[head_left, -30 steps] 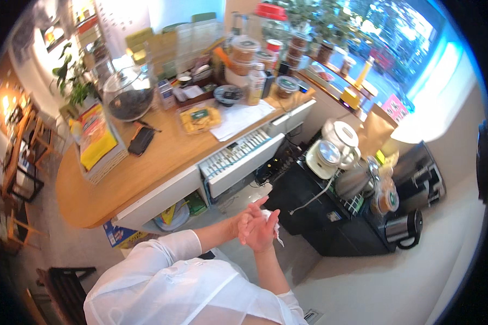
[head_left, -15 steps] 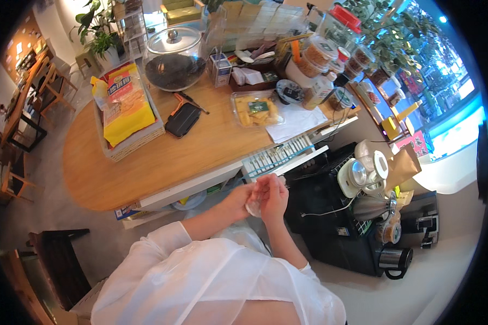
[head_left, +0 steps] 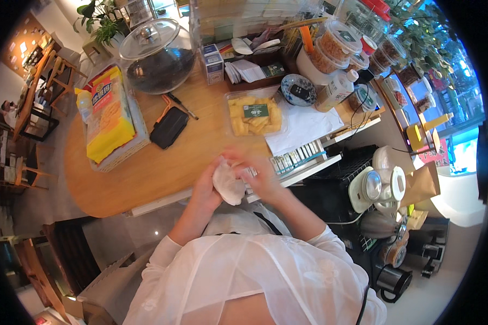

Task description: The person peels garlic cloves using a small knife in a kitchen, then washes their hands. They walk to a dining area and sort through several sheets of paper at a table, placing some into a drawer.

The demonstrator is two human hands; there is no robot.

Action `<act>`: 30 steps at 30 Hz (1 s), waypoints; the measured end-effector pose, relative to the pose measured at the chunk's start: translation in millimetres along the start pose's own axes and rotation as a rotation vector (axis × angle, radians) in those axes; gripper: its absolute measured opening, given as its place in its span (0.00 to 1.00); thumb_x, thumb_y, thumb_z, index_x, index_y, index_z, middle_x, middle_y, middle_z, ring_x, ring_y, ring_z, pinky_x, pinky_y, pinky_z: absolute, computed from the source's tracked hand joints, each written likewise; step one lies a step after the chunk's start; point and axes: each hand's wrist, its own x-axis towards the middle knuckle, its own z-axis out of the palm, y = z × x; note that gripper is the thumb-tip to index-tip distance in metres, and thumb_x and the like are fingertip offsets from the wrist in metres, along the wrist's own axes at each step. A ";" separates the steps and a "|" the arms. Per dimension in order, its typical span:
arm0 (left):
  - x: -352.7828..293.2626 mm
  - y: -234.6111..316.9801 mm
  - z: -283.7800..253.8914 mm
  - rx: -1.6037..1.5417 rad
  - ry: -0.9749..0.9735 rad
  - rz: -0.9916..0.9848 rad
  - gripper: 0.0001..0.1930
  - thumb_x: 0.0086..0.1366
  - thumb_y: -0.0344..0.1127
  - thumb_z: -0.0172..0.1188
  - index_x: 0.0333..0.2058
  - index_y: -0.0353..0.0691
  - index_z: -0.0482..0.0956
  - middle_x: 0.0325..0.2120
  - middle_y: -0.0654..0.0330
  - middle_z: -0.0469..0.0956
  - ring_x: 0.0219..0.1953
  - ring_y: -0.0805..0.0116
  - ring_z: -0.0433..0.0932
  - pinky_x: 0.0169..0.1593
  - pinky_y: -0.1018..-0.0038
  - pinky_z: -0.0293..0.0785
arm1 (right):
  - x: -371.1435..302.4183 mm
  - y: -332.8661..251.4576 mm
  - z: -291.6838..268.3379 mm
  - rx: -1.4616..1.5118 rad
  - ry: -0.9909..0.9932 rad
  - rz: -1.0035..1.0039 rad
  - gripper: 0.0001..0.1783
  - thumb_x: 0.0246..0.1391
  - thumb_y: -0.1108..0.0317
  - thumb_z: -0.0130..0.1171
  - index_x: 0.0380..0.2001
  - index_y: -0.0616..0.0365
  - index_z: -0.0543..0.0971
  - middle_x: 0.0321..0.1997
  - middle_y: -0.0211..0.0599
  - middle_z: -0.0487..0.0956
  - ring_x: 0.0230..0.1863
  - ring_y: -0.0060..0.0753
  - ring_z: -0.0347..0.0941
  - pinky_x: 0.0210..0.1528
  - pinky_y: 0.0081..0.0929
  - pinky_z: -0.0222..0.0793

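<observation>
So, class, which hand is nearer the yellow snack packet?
Left: the left hand is right of the yellow snack packet, toward the person's body; the right hand is farther right.

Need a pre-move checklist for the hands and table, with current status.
1. White wad secured: ok, in the left hand's grip.
2. Right hand grip: cannot tell, its fingers are blurred beside the wad.
3. Drawer shut: not ok, it stands pulled out.
4. Bottle capped: ok, white cap on.
5. Clear box of yellow pieces sealed: cannot tell from this view.
6. Black case apart from both hands: ok.
</observation>
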 end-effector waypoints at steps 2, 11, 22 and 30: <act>18.8 -0.6 1.2 0.207 -0.055 0.171 0.10 0.61 0.34 0.47 0.40 0.38 0.71 0.31 0.60 0.74 0.31 0.67 0.75 0.33 0.73 0.72 | 9.7 18.2 -57.8 -0.380 0.459 -0.138 0.14 0.51 0.71 0.51 0.42 0.62 0.74 0.36 0.42 0.77 0.34 0.34 0.75 0.35 0.28 0.69; 71.0 26.4 25.2 0.957 0.283 0.199 0.15 0.64 0.42 0.48 0.47 0.44 0.68 0.25 0.63 0.71 0.21 0.82 0.65 0.20 0.85 0.60 | 33.0 105.3 -140.0 -0.374 0.344 0.338 0.22 0.54 0.59 0.54 0.47 0.62 0.72 0.17 0.38 0.73 0.20 0.25 0.70 0.25 0.24 0.64; 15.7 15.9 24.6 0.865 0.270 0.536 0.27 0.63 0.38 0.52 0.59 0.48 0.55 0.25 0.64 0.70 0.22 0.82 0.67 0.20 0.86 0.63 | 27.2 64.9 -102.5 -0.149 0.336 0.107 0.18 0.56 0.68 0.51 0.49 0.62 0.70 0.22 0.30 0.73 0.23 0.16 0.65 0.28 0.15 0.63; -27.6 11.1 11.4 0.918 0.236 0.272 0.29 0.62 0.41 0.53 0.59 0.45 0.54 0.25 0.61 0.74 0.20 0.80 0.67 0.19 0.84 0.62 | -3.2 62.1 -83.5 -0.105 0.349 0.229 0.18 0.55 0.69 0.51 0.48 0.63 0.70 0.18 0.22 0.65 0.20 0.11 0.58 0.22 0.12 0.55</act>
